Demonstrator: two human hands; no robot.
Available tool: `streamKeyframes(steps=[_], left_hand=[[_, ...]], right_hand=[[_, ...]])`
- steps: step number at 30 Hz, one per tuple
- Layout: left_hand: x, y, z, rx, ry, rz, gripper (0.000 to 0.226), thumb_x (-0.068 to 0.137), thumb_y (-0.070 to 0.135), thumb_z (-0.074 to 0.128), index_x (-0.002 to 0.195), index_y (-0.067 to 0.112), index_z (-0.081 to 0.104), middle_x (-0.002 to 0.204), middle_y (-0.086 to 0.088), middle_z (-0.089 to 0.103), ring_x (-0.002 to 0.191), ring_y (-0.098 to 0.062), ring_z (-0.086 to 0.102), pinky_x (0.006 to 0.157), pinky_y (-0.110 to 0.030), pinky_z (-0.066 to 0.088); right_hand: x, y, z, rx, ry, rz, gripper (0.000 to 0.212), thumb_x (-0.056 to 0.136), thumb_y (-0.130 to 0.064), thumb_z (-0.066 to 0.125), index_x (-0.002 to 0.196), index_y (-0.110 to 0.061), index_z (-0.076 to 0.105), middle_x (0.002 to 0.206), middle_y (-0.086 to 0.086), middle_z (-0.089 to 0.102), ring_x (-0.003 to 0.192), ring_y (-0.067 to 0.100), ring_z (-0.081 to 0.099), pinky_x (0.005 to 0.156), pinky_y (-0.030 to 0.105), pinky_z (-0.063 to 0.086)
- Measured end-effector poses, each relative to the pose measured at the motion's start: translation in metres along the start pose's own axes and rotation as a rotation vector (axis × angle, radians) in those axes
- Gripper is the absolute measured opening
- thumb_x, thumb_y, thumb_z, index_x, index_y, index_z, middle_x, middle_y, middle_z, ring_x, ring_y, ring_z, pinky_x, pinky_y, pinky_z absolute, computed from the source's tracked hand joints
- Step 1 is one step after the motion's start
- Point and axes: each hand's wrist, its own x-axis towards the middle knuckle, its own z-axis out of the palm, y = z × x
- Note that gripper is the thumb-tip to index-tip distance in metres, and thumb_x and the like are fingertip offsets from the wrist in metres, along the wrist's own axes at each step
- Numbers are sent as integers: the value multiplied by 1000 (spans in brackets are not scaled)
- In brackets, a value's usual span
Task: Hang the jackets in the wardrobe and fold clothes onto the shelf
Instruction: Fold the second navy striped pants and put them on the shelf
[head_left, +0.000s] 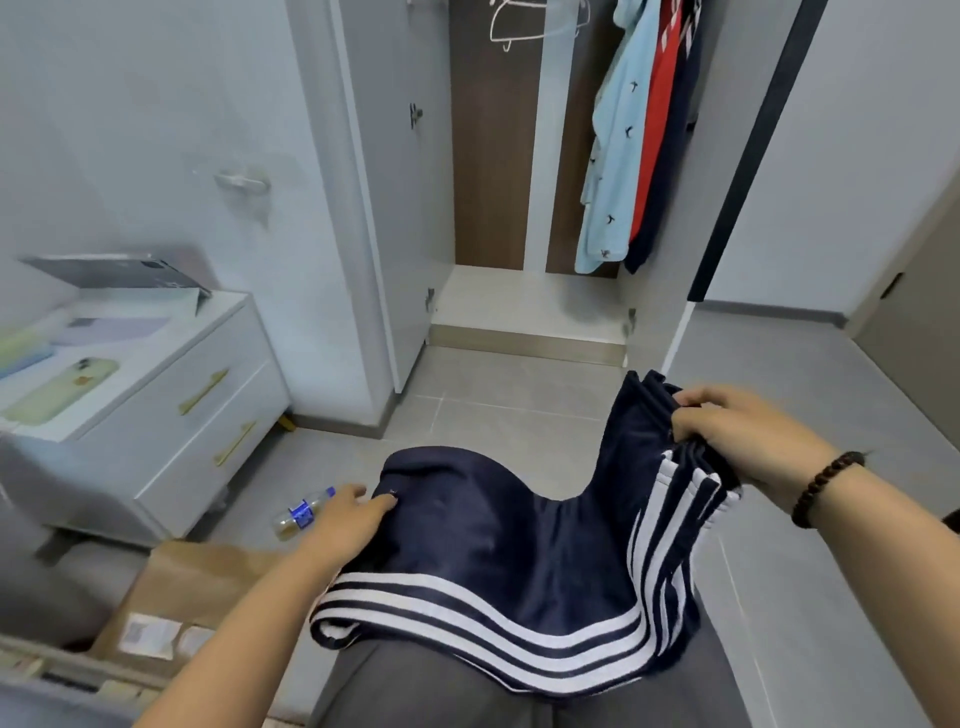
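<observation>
A navy garment with three white stripes (498, 551) lies draped over my grey-clad thigh. My left hand (348, 519) rests on its left edge with fingers stretched out flat. My right hand (743, 436) grips the bunched right end of the garment and holds it raised. Ahead, the open wardrobe (524, 291) has a pale shelf at its bottom. Inside it hang a light blue shirt (613, 156), a red garment (660, 119) and a dark navy one (675, 156). An empty white hanger (524, 21) hangs at the top.
A white drawer unit (171, 400) with phone cases on top stands at the left. A small plastic bottle (301, 514) lies on the grey tiled floor. A brown paper bag (192, 587) sits at the lower left. The wardrobe's left door (395, 208) stands open.
</observation>
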Motion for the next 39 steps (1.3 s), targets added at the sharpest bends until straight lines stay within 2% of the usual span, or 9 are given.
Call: streamKeyframes(steps=[6, 10, 19, 22, 24, 26, 29, 33, 39], left_hand=[[-12, -37, -21, -441, -320, -151, 46, 76, 45, 73, 107, 11, 72, 104, -13, 74, 99, -30, 70, 99, -47, 48], [-13, -53, -28, -507, -254, -73, 33, 92, 26, 62, 108, -2, 65, 105, -22, 71, 102, -39, 66, 96, -52, 47], [-3, -39, -31, -901, -338, -81, 62, 99, 45, 32, 82, 10, 80, 93, -20, 74, 75, -25, 74, 57, -26, 57], [-1, -26, -31, -818, -510, 60, 45, 104, 21, 32, 121, -9, 60, 130, -21, 57, 58, -7, 63, 48, -13, 49], [-8, -34, -39, -951, -563, 62, 40, 105, 11, 32, 137, -10, 41, 144, -19, 42, 62, -1, 45, 64, -11, 50], [-9, -33, -40, -534, -575, 49, 37, 99, 30, 52, 129, 9, 61, 137, -16, 55, 72, -5, 57, 89, -25, 50], [-8, -17, -45, -468, -545, 59, 39, 67, 48, 76, 101, 30, 72, 103, 4, 75, 93, -13, 72, 79, -26, 55], [5, -15, -40, -507, -430, 94, 61, 63, 30, 76, 120, 38, 56, 103, 13, 73, 95, -9, 70, 80, -26, 54], [7, -24, -40, -566, -407, 182, 71, 68, 15, 73, 131, 38, 49, 114, 12, 69, 106, -9, 66, 82, -21, 53]], right_hand=[[-10, -43, 79, -139, -83, -179, 26, 77, -22, 65, 99, -31, 55, 81, 1, 65, 57, 14, 58, 51, 25, 45], [-18, -65, 137, -242, -115, -316, 32, 75, -33, 63, 105, -33, 51, 86, -10, 60, 62, 5, 56, 50, 17, 37], [-22, -57, 248, -588, -354, -481, 43, 95, -43, 44, 135, -31, 33, 119, 4, 46, 97, 23, 56, 82, 32, 48], [2, -63, 241, -439, -473, -367, 44, 99, -34, 39, 142, -35, 31, 105, 8, 65, 83, 24, 68, 76, 39, 57], [27, -71, 233, -333, -523, -251, 44, 97, -22, 40, 140, -33, 37, 93, 8, 70, 63, 20, 70, 60, 32, 59], [58, -79, 233, -395, -448, -265, 35, 94, -15, 46, 127, -24, 52, 90, 5, 70, 63, 15, 67, 57, 26, 56], [101, -88, 249, -580, -354, -331, 19, 91, -20, 56, 107, -16, 65, 96, 3, 66, 83, 17, 60, 69, 24, 47], [134, -89, 280, -841, -583, -124, 34, 82, -46, 65, 75, -12, 62, 77, 0, 61, 71, 17, 57, 61, 24, 42], [153, -83, 300, -897, -738, -80, 36, 77, -37, 71, 96, -7, 66, 101, 7, 67, 93, 24, 64, 83, 35, 55]])
